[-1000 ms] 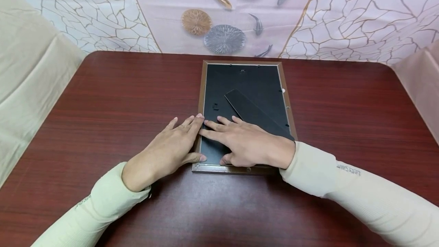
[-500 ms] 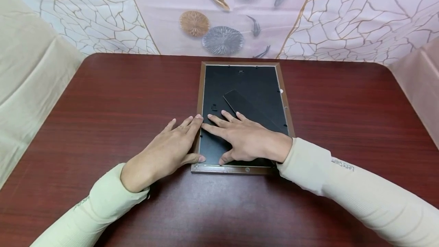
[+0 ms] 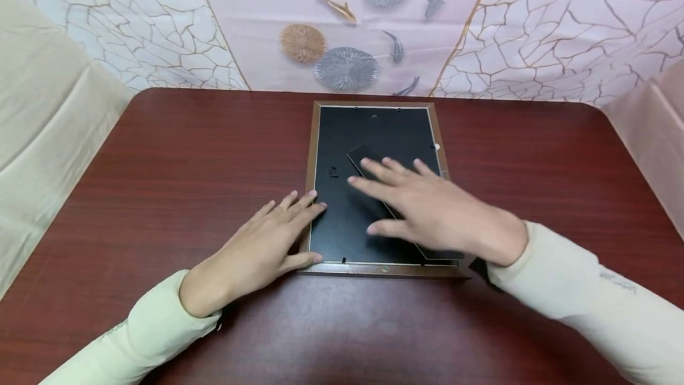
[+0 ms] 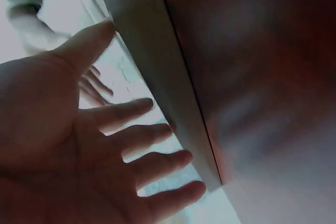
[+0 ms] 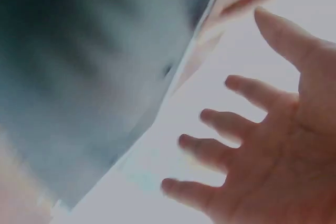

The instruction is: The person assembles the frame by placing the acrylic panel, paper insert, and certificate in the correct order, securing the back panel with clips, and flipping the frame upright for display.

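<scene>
Sitting face-down on the dark red table (image 3: 160,153), toward its far middle, is the picture frame (image 3: 310,153), black backing up. Left hand (image 3: 256,251) lies flat at its left edge, fingers straight, gripping nothing; right hand (image 3: 433,210) is spread over the backing's stand flap (image 3: 366,155), holding nothing either.

Head view looks down and forward over the table (image 3: 160,159); both wrist views sit close under their palms; all share the frame (image 3: 312,153).

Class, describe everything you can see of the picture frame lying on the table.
The picture frame lies face down on the dark red table, long side running away from the viewer. Its brown wood-look border surrounds a black backing board with a folded black stand strip. The left hand rests flat at its left edge; the right hand is spread over the backing.
</scene>
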Demonstrator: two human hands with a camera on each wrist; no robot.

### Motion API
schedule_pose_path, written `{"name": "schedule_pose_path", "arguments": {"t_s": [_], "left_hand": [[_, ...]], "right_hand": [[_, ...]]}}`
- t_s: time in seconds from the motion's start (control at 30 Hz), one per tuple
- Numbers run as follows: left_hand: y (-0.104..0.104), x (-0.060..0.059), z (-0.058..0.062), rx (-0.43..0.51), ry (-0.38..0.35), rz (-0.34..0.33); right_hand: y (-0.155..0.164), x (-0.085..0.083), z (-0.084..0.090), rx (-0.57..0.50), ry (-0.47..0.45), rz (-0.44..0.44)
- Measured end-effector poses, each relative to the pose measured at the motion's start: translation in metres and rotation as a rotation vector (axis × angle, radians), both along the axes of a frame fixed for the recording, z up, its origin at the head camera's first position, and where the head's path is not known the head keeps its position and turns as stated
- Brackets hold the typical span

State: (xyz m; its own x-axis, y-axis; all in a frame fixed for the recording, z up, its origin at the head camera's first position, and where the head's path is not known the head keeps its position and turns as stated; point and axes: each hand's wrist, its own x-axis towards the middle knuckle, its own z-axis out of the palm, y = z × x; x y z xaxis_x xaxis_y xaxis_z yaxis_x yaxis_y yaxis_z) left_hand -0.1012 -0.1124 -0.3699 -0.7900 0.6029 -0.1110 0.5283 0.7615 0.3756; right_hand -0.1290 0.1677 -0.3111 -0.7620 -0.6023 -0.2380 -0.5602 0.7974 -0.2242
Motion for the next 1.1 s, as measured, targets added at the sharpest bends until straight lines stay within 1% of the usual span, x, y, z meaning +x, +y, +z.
{"name": "schedule_pose_path", "arguments": {"t_s": [0.07,0.13,0.23,0.33,0.43,0.53,0.63,0.77,0.9,1.0,1.1], "left_hand": [[0.003,0.005,-0.001,0.023,-0.005,-0.03],[0.007,0.011,-0.003,0.04,-0.004,-0.056],[0.013,0.018,-0.005,0.065,0.028,-0.065],[0.017,0.024,-0.007,0.085,0.046,-0.042],[0.022,0.03,-0.008,0.111,0.009,-0.007],[0.027,0.034,-0.009,0.133,-0.04,0.026],[0.031,0.036,-0.008,0.145,-0.053,0.048],[0.033,0.035,-0.006,0.149,-0.027,0.036],[0.03,0.032,-0.003,0.138,-0.027,0.013],[0.024,0.03,-0.001,0.139,-0.044,0.007],[0.016,0.027,0.001,0.156,-0.032,0.002]], "right_hand": [[0.019,-0.017,-0.004,-0.024,0.03,-0.027],[0.039,-0.039,-0.012,-0.035,0.058,-0.047],[0.065,-0.075,-0.027,-0.032,0.089,-0.068],[0.079,-0.104,-0.042,-0.034,0.087,-0.082],[0.083,-0.127,-0.053,-0.048,0.064,-0.109],[0.082,-0.143,-0.059,-0.052,0.048,-0.137],[0.079,-0.154,-0.061,-0.036,0.03,-0.152],[0.074,-0.161,-0.06,-0.017,0.018,-0.152],[0.07,-0.162,-0.057,-0.015,0.003,-0.155],[0.07,-0.16,-0.055,-0.023,-0.018,-0.153],[0.074,-0.155,-0.053,-0.044,-0.013,-0.155]]}}
